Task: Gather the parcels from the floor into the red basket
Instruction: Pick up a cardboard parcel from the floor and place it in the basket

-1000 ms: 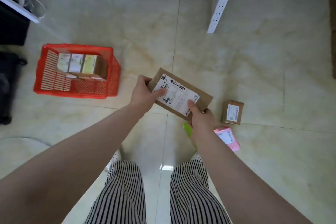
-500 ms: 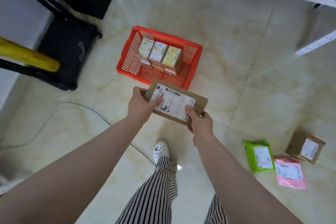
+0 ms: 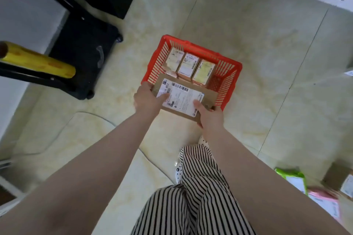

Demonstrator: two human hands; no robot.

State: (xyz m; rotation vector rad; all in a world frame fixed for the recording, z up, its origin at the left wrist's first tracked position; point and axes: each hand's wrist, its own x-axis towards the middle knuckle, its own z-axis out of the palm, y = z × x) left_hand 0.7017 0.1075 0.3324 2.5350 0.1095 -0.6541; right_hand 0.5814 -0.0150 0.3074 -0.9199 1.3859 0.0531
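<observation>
From the head view, looking down: both hands hold one flat brown cardboard parcel with a white barcode label (image 3: 182,99), carried level just over the near rim of the red slatted plastic basket (image 3: 232,80). The left hand (image 3: 147,99) has its grip clamped on the parcel's left end, thumb lying across the label's corner, fingers tucked underneath (out of sight). The right hand (image 3: 209,116) clamps the near right corner the same way, thumb on top of the label. So the parcel sits between the two grips, its far edge overlapping the basket's near wall, not yet down inside.

Inside the basket, three small labelled cardboard boxes (image 3: 188,66) stand side by side, touching, against the far-left part.

Off to the lower right, well apart from the basket, more parcels lie on the pale glossy tiled floor (image 3: 257,34): a green plastic mailer (image 3: 292,178), a pink plastic mailer (image 3: 322,204) just beside it, and a brown box (image 3: 342,180) (blurred, cut by the frame edge). Black-and-white striped trousers (image 3: 193,196) fill the bottom centre. At left, a black wheeled case (image 3: 84,51) sits near a yellow roll (image 3: 38,61).
</observation>
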